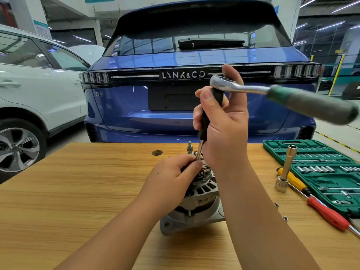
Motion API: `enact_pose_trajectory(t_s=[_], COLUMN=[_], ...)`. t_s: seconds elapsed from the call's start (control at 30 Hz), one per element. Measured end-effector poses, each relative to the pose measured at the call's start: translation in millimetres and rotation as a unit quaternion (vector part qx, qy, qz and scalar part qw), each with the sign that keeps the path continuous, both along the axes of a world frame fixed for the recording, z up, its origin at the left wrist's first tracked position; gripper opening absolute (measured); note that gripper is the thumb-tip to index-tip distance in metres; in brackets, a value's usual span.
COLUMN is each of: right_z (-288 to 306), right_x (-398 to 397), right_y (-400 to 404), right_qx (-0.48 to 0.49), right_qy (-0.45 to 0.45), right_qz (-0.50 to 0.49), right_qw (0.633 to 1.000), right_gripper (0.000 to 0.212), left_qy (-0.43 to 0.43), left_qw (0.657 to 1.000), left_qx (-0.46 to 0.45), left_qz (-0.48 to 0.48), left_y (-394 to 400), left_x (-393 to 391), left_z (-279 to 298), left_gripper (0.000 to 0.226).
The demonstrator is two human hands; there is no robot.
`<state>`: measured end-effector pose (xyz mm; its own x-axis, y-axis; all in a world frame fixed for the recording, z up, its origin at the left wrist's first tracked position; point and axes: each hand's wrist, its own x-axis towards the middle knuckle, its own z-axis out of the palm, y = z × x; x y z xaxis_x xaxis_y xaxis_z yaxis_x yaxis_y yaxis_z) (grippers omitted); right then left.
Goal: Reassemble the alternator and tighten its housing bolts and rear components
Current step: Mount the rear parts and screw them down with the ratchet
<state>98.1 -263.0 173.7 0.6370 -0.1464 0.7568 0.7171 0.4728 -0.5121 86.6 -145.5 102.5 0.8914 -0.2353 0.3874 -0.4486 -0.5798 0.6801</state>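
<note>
The grey cast-metal alternator stands on the wooden table, rear end up, directly below both hands. The right hand is curled round the black handle of a slim screwdriver-style driver and, in the same grip, carries a chrome ratchet with a green-grey handle — its head sits by the thumb and its handle juts out to the right, blurred. The driver's long axis runs nearly upright, leaning slightly, from the right hand above down to the rear components. The left hand sits lower and nearer the work, pinching the steel shaft just above the tip. The tip itself is hidden behind the fingers, so whether it is seated on a fastener cannot be told. The coming turn seems to depend on that shaft staying in line with the fastener below — the left hand steadying, the right twisting from above. A green socket-set case lies open to the right.
</note>
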Motion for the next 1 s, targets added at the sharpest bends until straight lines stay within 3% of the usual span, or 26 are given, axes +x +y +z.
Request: enact_pose_trajectory(t_s=[0.13,0.27,0.33,0.43,0.57,0.67,0.77,0.9,1.0], right_z=[2,8,8,9,7,9,8,1,0], right_x=[-3,-6,-6,-7,-10,-5,0,4,5], right_y=[0,0,-2,0,3,-2,-4,3,4], right_qx=[-0.004,0.021,0.005,-0.063,-0.023,-0.019,-0.035,-0.029,-0.036], right_qy=[0.008,0.055,0.052,0.087,0.077,0.103,0.081,0.012,-0.024], right_qz=[0.012,0.112,0.132,0.071,-0.03,0.012,0.068,0.032,0.033], right_qw=[1.0,0.992,0.99,0.992,0.996,0.994,0.994,0.999,0.999], right_gripper=[0.041,0.027,0.032,0.033,0.023,0.021,0.006,0.034,0.041], left_qy=[0.013,0.02,0.024,0.027,0.011,0.01,0.008,0.009,0.017], left_qw=[1.0,1.0,0.999,1.0,1.0,1.0,1.0,1.0,1.0], left_qx=[-0.008,-0.023,-0.025,-0.012,-0.004,0.0,-0.002,-0.008,-0.014], left_qz=[0.003,0.0,-0.001,0.005,-0.001,-0.002,0.005,0.006,0.004], left_y=[0,1,1,1,0,1,1,1,1], left_x=[-1,-1,-1,-1,1,2,3,0,0], left_z=[0,-1,-1,-2,-4,-4,-3,-1,-1], left_gripper=[0.016,0.021,0.02,0.018,0.022,0.017,0.017,0.018,0.017])
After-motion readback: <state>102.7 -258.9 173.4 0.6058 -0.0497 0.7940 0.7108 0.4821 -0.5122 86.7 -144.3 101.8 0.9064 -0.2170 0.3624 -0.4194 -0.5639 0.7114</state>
